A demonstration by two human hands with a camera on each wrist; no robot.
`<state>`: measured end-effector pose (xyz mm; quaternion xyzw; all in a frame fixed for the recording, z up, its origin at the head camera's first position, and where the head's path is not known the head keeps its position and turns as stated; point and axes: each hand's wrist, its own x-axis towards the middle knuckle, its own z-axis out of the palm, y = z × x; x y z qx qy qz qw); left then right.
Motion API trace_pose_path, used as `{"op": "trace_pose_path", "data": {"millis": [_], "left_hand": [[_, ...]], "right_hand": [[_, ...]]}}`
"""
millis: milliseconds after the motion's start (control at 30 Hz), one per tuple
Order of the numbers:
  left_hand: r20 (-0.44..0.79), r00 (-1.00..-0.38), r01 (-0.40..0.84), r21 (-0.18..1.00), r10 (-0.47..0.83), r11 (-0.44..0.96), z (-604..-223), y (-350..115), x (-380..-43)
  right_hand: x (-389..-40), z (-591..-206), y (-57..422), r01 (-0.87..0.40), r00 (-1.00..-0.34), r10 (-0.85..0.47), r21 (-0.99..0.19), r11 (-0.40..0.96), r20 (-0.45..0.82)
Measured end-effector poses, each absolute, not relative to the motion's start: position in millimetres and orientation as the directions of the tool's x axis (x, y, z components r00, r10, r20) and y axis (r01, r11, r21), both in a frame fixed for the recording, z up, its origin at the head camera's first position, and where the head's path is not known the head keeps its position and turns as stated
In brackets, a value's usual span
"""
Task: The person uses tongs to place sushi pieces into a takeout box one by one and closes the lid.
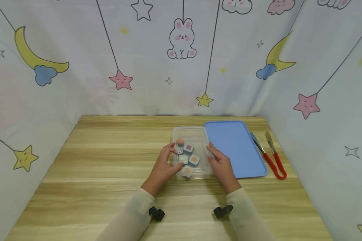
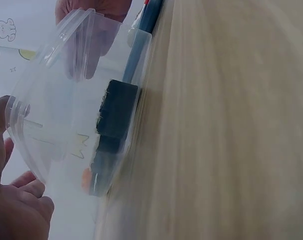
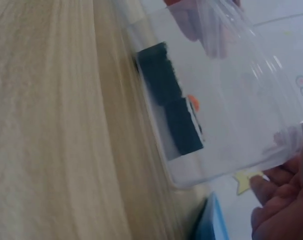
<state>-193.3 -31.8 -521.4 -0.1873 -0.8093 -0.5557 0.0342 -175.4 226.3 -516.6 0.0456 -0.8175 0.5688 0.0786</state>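
Observation:
A clear plastic food box (image 1: pixel 200 135) sits on the wooden table between my hands. Several sushi rolls (image 1: pixel 194 160) lie inside, mostly toward its left side; white tops with orange or dark red centres show from above. From the left wrist, their dark sides (image 2: pixel 116 110) show through the wall. My left hand (image 1: pixel 163 166) grips the box's left rim, thumb nearer me and fingers farther along. At the opposite rim, my right hand (image 1: pixel 222 167) holds on with thumb and fingers. The right wrist view has the right-hand fingers (image 3: pixel 279 192) curled at the rim.
A blue tray (image 1: pixel 232 147) lies just right of the box, its left edge close beside it. Tongs with red handles (image 1: pixel 271 162) rest on the tray's right, jaws apart and pointing away. A patterned curtain (image 1: pixel 157 67) hangs behind the table (image 1: pixel 108 150) and along both sides.

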Motion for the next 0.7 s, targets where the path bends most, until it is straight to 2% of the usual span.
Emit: {"op": "trace_pose_path", "data": {"millis": [167,300,433,533,633,700], "left_hand": [[0.279,-0.925,0.358,0.867,0.256,0.347,-510.6,-36.6,-197.4],[0.284,-0.926,0.36,0.86,0.248,0.362,-490.1,-36.0,-208.3],[0.223,-0.917,0.367,0.797,0.33,0.481,-476.4,-25.9,-222.8],[0.131,-0.912,0.36,0.709,0.388,0.606,-477.0,-16.6,-229.0],[0.056,-0.913,0.351,0.617,0.405,0.705,-483.1,-10.5,-230.1],[0.039,-0.913,0.352,0.576,0.405,0.738,-486.4,-8.8,-229.4]], "right_hand": [[-177.6,-506.5,241.1,-0.134,-0.99,-0.009,-0.918,0.373,0.14],[-187.9,-488.1,245.2,-0.164,-0.985,-0.017,-0.895,0.414,0.172],[-206.0,-469.4,230.0,-0.257,-0.966,-0.181,-0.739,0.623,0.183],[-218.3,-467.0,216.6,-0.305,-0.944,-0.318,-0.586,0.751,0.084],[-224.1,-472.9,209.9,-0.293,-0.933,-0.357,-0.495,0.818,-0.037],[-224.9,-476.9,208.5,-0.271,-0.934,-0.348,-0.477,0.836,-0.08]]}}
